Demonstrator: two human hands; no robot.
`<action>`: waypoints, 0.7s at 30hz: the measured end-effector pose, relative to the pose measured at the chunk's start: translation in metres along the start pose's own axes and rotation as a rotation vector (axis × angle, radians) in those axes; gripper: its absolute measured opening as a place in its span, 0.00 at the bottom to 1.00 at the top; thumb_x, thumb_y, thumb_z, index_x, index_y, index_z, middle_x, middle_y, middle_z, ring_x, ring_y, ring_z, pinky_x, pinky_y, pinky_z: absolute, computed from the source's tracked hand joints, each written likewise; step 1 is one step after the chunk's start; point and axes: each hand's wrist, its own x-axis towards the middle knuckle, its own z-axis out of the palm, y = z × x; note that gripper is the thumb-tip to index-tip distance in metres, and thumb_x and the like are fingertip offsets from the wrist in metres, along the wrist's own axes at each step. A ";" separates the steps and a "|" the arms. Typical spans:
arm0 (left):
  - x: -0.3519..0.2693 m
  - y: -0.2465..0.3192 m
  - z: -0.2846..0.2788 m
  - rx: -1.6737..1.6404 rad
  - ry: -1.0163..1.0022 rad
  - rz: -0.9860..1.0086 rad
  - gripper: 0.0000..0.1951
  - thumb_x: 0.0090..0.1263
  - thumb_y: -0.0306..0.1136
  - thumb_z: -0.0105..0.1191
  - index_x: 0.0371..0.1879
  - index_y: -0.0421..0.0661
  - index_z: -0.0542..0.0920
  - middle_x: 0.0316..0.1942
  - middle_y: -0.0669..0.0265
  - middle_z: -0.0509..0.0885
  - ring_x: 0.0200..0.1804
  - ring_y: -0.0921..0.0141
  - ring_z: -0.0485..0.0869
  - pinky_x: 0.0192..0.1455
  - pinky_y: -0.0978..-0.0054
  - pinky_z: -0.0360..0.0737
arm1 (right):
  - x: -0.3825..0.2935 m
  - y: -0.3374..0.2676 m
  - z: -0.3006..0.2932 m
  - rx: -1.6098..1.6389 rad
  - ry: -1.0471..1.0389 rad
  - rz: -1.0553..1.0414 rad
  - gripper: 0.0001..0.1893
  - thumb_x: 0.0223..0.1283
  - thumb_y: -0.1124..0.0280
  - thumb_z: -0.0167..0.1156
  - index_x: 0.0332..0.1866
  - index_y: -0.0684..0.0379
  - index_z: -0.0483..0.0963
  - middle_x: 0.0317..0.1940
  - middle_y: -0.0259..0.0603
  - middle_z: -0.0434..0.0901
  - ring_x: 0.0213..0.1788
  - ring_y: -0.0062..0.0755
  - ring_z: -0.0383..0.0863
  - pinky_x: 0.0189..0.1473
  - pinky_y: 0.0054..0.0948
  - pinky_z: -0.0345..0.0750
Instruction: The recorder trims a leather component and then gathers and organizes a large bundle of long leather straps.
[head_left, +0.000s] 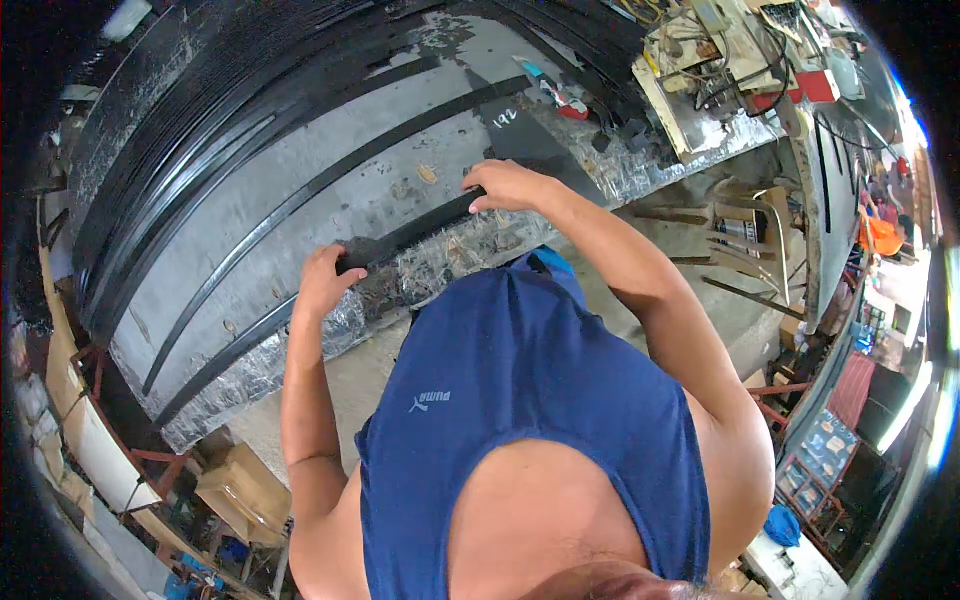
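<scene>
A long black strip, which looks like rubber, lies along the near edge of the workbench. My left hand rests at the strip's middle stretch, thumb on the near side and fingers on the far side. Farther right, my right hand pinches the same strip between thumb and fingers. Beyond it, a second black strip runs in a curve across the bench. A stack of many black strips lies along the far left side. A dark sheet with chalk-like numbers lies beyond my right hand.
A red and white object lies at the back of the bench. Machinery with cables stands at the upper right, above a wooden chair. A cardboard box sits below the bench at the lower left. Scraps of clear film cover the near edge.
</scene>
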 end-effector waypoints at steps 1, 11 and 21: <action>-0.003 -0.001 0.006 0.010 -0.001 0.002 0.23 0.51 0.39 0.70 0.43 0.38 0.82 0.42 0.49 0.81 0.48 0.50 0.78 0.51 0.58 0.75 | -0.001 -0.002 0.002 -0.007 -0.038 0.050 0.23 0.55 0.57 0.67 0.55 0.55 0.78 0.52 0.47 0.78 0.59 0.51 0.74 0.56 0.52 0.73; -0.038 0.016 0.052 0.330 0.345 -0.003 0.28 0.56 0.46 0.66 0.51 0.44 0.74 0.49 0.56 0.77 0.54 0.54 0.74 0.57 0.53 0.66 | -0.032 -0.019 0.045 -0.256 0.383 -0.063 0.23 0.53 0.60 0.66 0.53 0.56 0.74 0.47 0.42 0.75 0.57 0.47 0.72 0.54 0.46 0.68; -0.045 0.013 0.067 0.336 0.348 0.120 0.28 0.61 0.47 0.60 0.56 0.45 0.72 0.51 0.60 0.77 0.58 0.62 0.73 0.60 0.57 0.64 | -0.044 -0.009 0.065 -0.553 0.328 -0.090 0.33 0.57 0.63 0.64 0.67 0.60 0.63 0.60 0.45 0.71 0.64 0.45 0.67 0.64 0.47 0.61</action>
